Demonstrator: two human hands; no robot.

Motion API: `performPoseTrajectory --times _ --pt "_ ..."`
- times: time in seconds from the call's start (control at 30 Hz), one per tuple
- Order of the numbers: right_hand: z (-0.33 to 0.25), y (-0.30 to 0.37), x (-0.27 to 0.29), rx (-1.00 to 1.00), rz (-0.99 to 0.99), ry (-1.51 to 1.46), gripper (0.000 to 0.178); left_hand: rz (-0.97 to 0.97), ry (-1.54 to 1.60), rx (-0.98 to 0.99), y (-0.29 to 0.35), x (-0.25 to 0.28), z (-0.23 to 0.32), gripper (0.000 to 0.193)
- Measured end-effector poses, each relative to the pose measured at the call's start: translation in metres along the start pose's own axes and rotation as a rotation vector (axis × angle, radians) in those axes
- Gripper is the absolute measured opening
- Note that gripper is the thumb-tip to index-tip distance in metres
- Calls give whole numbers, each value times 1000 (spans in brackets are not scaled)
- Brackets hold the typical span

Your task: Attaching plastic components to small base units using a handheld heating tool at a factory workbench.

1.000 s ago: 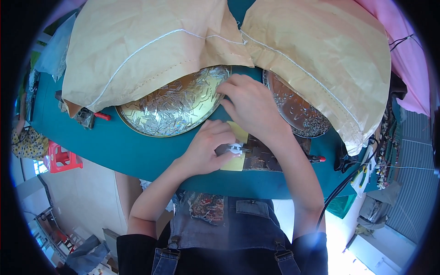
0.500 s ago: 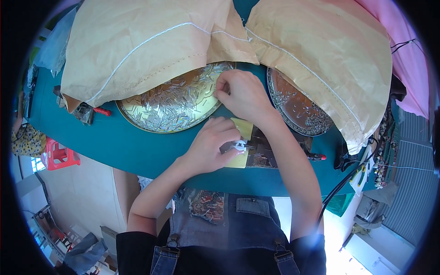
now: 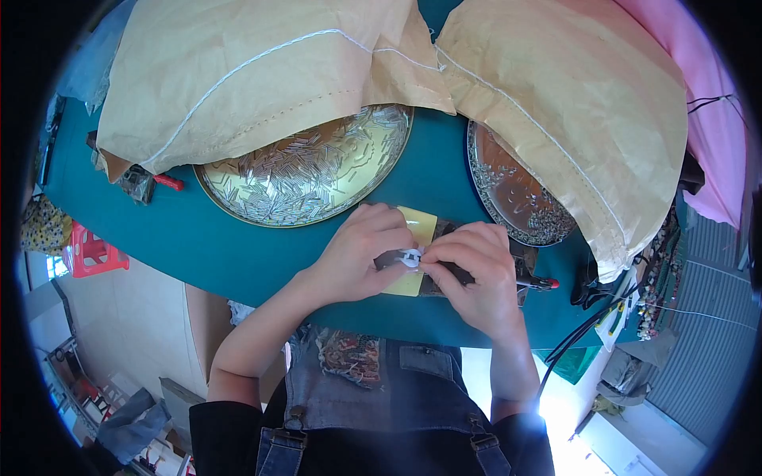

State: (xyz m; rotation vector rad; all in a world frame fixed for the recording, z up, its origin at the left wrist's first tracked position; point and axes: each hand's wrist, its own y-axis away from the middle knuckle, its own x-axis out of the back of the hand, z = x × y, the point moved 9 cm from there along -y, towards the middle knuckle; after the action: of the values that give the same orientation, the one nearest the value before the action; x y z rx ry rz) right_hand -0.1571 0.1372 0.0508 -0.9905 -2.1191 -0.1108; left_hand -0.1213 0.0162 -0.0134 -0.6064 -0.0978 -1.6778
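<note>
near the front edge of the green tabletop, the left hand has a small white-and-dark tool gripped between thumb and fingers. it's up over a yellow sheet, right between the two hands. from what shows, its long axis runs pretty much side to side, roughly level with the front edge, and the white end points right, at the other hand. the left end disappears into the left hand, so no idea how long it is.

right hand has thumb and fingers pinched narrow right by that white end. can't tell if they're on the tool itself or on something tiny.

further back, a gold tray holds a scatter of thin silvery rods, and a brown round tray sits to its right, each partly covered by a big paper bag.
</note>
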Motion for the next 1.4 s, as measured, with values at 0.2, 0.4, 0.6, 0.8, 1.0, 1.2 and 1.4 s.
performPoseTrajectory --times 0.2,0.4,0.6,0.8,1.0,1.2,1.4 --pt "0 5 -3 -35 7 109 15 -8 0 8 0 0 -1 21" --pt "-6 8 2 12 27 219 16 0 4 -4 -1 0 0 22" --pt "60 6 64 -298 193 339 24 -16 8 1 1 0 0 21" --pt "114 -5 53 -482 -23 356 25 -15 17 1 0 -2 -1 18" --pt "124 -10 41 -527 -121 369 17 -30 -3 19 1 -2 -3 24" --pt "153 22 72 -728 202 51 22 -25 8 15 -1 -2 -1 24" --pt "170 35 81 -831 205 -124 24 -31 7 23 0 -2 -2 24"
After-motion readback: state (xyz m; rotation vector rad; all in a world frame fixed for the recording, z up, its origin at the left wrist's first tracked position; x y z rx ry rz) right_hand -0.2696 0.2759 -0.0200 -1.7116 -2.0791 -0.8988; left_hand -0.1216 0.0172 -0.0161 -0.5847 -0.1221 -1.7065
